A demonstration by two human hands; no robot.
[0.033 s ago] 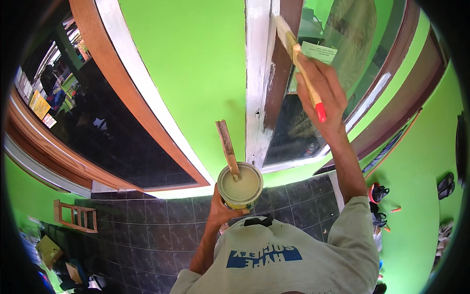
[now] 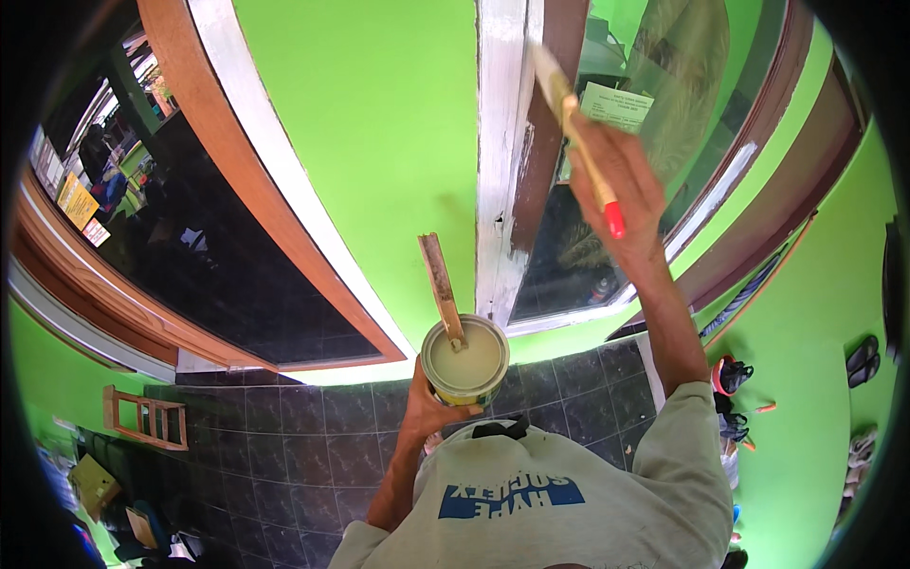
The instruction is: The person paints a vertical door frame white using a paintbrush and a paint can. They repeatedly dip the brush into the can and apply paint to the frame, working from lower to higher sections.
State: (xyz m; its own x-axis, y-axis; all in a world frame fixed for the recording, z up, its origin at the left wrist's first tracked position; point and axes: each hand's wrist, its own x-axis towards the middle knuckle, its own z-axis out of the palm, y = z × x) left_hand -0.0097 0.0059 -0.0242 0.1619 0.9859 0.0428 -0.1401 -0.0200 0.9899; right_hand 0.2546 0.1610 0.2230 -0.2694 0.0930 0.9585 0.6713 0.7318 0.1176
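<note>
My right hand [image 2: 627, 185] is closed around the wooden handle of a paintbrush [image 2: 590, 156] with a red end. The brush's pale bristles point up and left, against or just in front of the door frame where white paint [image 2: 500, 142] borders brown wood [image 2: 556, 114]; exact contact is hard to tell. Low in front of my body, my left hand [image 2: 431, 410] grips an open paint can [image 2: 482, 391] from its left and near side. Cream-white paint [image 2: 469, 358] fills much of the can. A flat wooden stick [image 2: 440, 284] stands tilted in it, its upper end leaning out.
Glass [image 2: 654, 57] with a paper notice [image 2: 616, 106] lies behind my right hand. A green wall [image 2: 360, 142] separates the frame from an orange-brown framed window [image 2: 256, 190] at left. Dark tiles [image 2: 313, 455] cover the floor. A small wooden ladder [image 2: 147, 417] stands left; shoes [image 2: 732, 375] sit at right.
My right hand and the paintbrush have shifted slightly down and to the left along the frame. My left hand, the can and the stick stay in place.
</note>
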